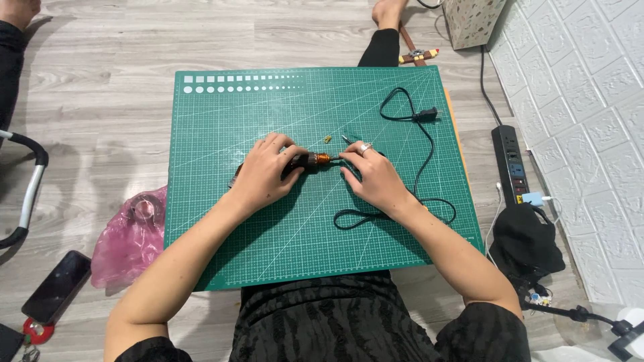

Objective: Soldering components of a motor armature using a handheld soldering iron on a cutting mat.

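On a green cutting mat (221, 221), my left hand (265, 173) grips a small dark tool with an orange copper-coloured section (320, 159) near its tip. My right hand (372, 175), with a ring on one finger, pinches the tool's tip end from the right. A black power cord (424, 144) runs from under my right hand, loops across the mat's right side and ends in a plug (426, 114). A tiny brass part (327, 139) lies on the mat just beyond the hands.
A pink plastic bag (131, 238) and a dark phone (57, 285) lie on the wood floor at left. A black power strip (511, 163) lies along the white wall at right, with a black cloth bundle (526, 245) near it. A patterned box (473, 20) stands at the top.
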